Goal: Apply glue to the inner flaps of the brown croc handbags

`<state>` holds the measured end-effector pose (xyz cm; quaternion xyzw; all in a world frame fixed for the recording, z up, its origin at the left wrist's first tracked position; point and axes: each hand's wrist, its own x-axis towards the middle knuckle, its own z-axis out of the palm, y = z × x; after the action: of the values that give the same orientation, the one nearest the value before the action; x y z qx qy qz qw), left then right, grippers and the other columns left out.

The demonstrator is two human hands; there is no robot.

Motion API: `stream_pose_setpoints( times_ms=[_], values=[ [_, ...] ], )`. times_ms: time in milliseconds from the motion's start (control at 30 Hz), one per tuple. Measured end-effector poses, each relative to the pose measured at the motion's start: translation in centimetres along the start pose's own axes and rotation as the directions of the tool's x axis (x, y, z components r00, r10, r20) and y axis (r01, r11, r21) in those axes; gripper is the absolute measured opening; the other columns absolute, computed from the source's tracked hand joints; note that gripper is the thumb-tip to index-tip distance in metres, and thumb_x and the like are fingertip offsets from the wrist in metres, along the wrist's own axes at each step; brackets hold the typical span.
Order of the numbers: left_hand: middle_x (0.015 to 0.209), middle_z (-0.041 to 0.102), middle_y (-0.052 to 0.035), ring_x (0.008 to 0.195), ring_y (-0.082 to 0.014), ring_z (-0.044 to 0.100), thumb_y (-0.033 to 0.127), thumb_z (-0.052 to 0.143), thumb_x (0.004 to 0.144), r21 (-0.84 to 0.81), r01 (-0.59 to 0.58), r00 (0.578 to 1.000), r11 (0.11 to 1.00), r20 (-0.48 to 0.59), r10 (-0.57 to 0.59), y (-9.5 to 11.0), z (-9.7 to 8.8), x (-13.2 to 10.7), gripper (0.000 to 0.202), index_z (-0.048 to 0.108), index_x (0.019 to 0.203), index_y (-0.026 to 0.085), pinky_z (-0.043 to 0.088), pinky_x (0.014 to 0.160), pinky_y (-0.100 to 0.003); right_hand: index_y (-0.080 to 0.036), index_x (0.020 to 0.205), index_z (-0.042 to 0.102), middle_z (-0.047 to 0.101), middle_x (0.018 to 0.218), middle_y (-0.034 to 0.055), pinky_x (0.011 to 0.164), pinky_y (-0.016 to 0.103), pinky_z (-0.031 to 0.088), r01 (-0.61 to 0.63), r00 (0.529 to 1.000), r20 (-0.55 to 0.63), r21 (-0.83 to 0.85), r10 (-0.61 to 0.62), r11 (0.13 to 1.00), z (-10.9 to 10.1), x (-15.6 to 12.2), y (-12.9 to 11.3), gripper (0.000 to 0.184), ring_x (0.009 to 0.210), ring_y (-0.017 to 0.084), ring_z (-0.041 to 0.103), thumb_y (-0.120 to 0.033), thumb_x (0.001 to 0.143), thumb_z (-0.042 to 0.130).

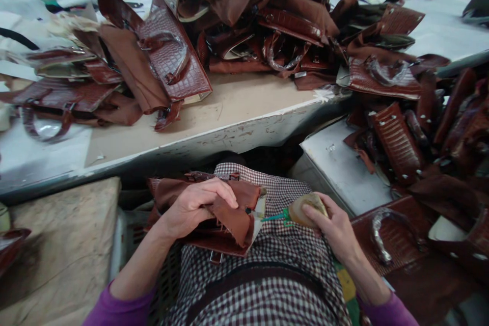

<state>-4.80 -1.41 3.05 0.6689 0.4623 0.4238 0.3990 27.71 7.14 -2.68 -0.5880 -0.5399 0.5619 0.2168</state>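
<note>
A brown bag (246,196) rests on a person's checked garment (260,280), its edge pinched in the left hand (200,198), while the right hand (328,219) grips a squeeze bottle (300,209), green nozzle (273,217) pointed at the bag's pale end. Beyond, brown handbags (168,58) crowd a surface (225,104); more brown pieces (397,142) heap at right.

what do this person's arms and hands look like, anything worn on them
Both the left hand and the right hand are bare, with no gloves, and no watch or bracelet shows at either wrist. The left sleeve and right sleeve are plain purple and leave much of the forearms uncovered. No markings show on the visible cloth.
</note>
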Motion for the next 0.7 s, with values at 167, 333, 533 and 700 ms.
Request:
stream_pose_setpoints(
  times_ms=[167, 333, 533, 700],
  values=[
    [0.09, 0.073, -0.0108, 0.089, -0.0223, 0.067, 0.03, 0.059, 0.095, -0.001, -0.014, 1.0, 1.0, 0.001, 0.014, 0.0, 0.1, -0.1, 0.022, 0.073, 0.092, 0.013, 0.052, 0.083, -0.032, -0.018, 0.097, 0.069, 0.062, 0.072, 0.0004, 0.034, 0.023, 0.04, -0.078, 0.991, 0.126, 0.214, 0.051, 0.974, -0.1, -0.1, 0.5, 0.039, 0.045, 0.012, 0.045, -0.05, 0.078, 0.078],
    [0.089, 0.074, -0.0103, 0.088, -0.0221, 0.067, 0.022, 0.059, 0.095, 0.014, -0.014, 1.0, 1.0, 0.002, 0.014, 0.0, 0.1, 0.1, 0.017, 0.073, 0.091, 0.014, 0.052, 0.083, -0.032, -0.017, 0.095, 0.072, 0.057, 0.069, -0.0001, 0.033, 0.021, 0.038, -0.14, 0.982, 0.165, 0.323, 0.09, 0.936, 0.2, -1.1, 0.5, 0.037, 0.048, 0.012, 0.044, -0.047, 0.076, 0.08],
    [0.089, 0.073, -0.0096, 0.088, -0.0211, 0.067, 0.019, 0.059, 0.094, 0.013, -0.019, 1.0, 1.0, -0.003, 0.019, 0.1, 0.1, 0.1, 0.015, 0.073, 0.091, 0.014, 0.052, 0.083, -0.031, -0.017, 0.092, 0.071, 0.055, 0.068, 0.0007, 0.033, 0.022, 0.038, -0.167, 0.98, 0.163, 0.349, 0.116, 0.922, 1.0, -2.6, -1.1, 0.038, 0.047, 0.013, 0.042, -0.051, 0.075, 0.078],
    [0.089, 0.073, -0.0103, 0.089, -0.0214, 0.067, 0.023, 0.06, 0.095, -0.009, -0.035, 0.999, 0.999, -0.01, 0.035, -0.1, 0.0, -0.2, 0.016, 0.072, 0.089, 0.013, 0.053, 0.083, -0.031, -0.016, 0.092, 0.071, 0.056, 0.068, 0.0004, 0.031, 0.019, 0.036, -0.171, 0.98, 0.162, 0.378, 0.117, 0.91, 1.4, -3.2, -1.3, 0.041, 0.047, 0.012, 0.041, -0.051, 0.072, 0.081]
  ],
)
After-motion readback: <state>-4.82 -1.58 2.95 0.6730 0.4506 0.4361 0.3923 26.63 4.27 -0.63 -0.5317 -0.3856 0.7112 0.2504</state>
